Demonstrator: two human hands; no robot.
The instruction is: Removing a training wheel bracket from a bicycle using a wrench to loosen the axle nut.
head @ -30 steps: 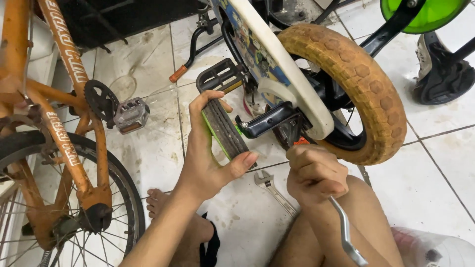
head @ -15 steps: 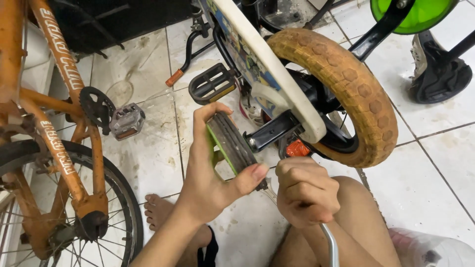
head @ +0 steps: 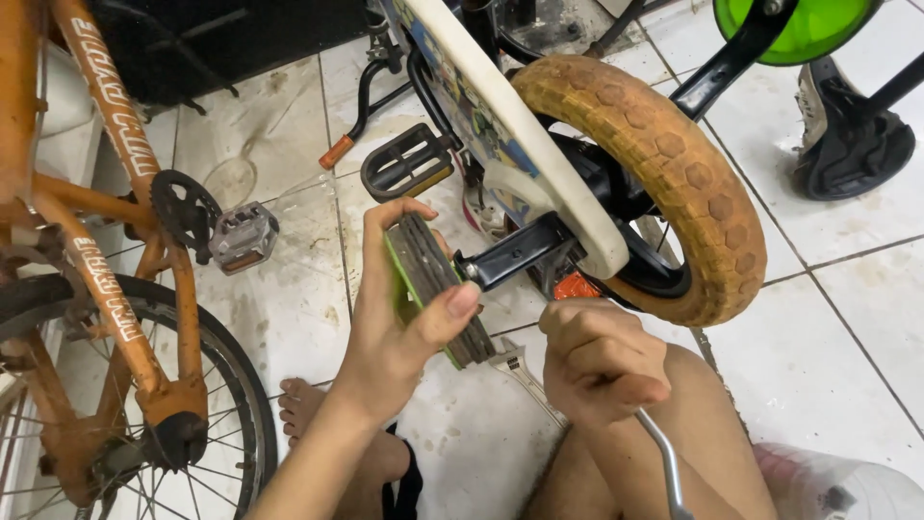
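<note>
My left hand grips a small training wheel with a green hub and black tyre, held against the black bracket of a small bike. That bike has an orange-brown rear tyre and a white chain guard. My right hand is closed around a metal wrench just below the bracket; its handle runs down past my knee. A small orange part shows above my fist.
An orange bike with a grey pedal stands at the left. An adjustable wrench lies on the tiled floor between my hands. The small bike's black pedal, a green wheel, and a plastic bag are nearby.
My left thumb shifted along the training wheel's tyre and back. My right fist dipped slightly with the wrench, staying under the bracket. The view moved a little.
</note>
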